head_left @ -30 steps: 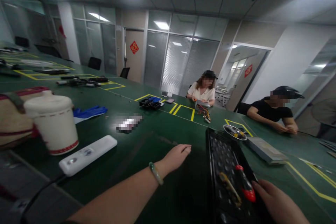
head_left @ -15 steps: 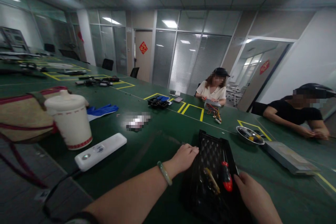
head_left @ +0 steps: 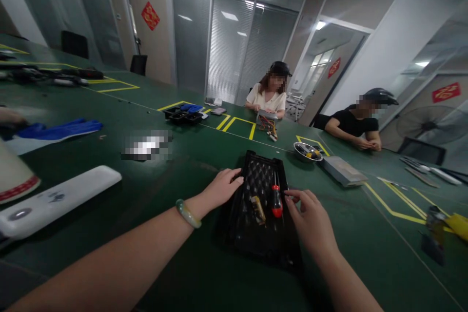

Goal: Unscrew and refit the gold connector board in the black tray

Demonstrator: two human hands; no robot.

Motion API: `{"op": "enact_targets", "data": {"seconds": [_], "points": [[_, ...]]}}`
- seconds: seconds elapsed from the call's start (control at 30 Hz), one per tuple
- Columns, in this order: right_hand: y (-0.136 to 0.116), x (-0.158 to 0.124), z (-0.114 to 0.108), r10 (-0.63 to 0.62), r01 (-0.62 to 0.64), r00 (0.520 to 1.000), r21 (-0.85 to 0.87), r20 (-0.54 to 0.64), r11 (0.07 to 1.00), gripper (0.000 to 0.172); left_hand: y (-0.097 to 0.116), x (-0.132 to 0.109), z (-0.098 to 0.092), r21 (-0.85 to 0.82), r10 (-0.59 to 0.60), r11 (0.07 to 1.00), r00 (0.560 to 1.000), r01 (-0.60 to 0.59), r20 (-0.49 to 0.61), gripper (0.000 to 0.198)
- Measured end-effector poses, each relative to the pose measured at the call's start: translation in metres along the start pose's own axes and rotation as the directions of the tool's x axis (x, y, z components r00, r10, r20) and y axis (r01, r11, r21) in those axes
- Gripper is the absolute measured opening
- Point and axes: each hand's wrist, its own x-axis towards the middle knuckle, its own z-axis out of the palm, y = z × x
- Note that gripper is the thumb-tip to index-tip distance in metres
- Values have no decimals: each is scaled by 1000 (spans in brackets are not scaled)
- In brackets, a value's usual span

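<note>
A black tray (head_left: 252, 248) with a quilted-pattern bottom lies in front of me on the green table. In it are a red-and-black screwdriver (head_left: 277, 202), its shaft pointing away from me, and a small yellowish-brown item (head_left: 258, 210) whose kind I cannot make out. My left hand (head_left: 221, 187), a green bangle on its wrist, grips the tray's left rim between thumb and fingers. On the opposite side my right hand (head_left: 310, 214) has its thumb and fingertips closed at the right rim.
Left of me are a white power-bank-like device (head_left: 66, 200), a cream cup (head_left: 14, 173) and blue gloves (head_left: 62, 129). Beyond the tray stand a metal bowl (head_left: 307, 152) with tools and a grey metal box (head_left: 342, 171). Two people (head_left: 268, 92) (head_left: 353, 124) sit across the table.
My view has turned right and down, so the tray shows more fully. Both hands remain at its sides; the right hand's fingers now show more clearly at the rim.
</note>
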Motion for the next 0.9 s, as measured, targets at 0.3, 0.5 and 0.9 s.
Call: {"op": "enact_targets", "data": {"seconds": [0.3, 0.5, 0.9], "points": [[-22, -13, 0, -254, 224, 938, 147, 235, 963, 16, 36, -16, -12, 114, 326, 926, 915, -359, 239, 36], [-21, -13, 0, -385, 382, 837, 88, 390, 920, 19, 44, -20, -10, 71, 360, 900, 826, -430, 433, 40], [-70, -19, 26, -523, 526, 723, 132, 452, 840, 14, 36, -17, -6, 139, 346, 881, 815, -453, 465, 42]]}}
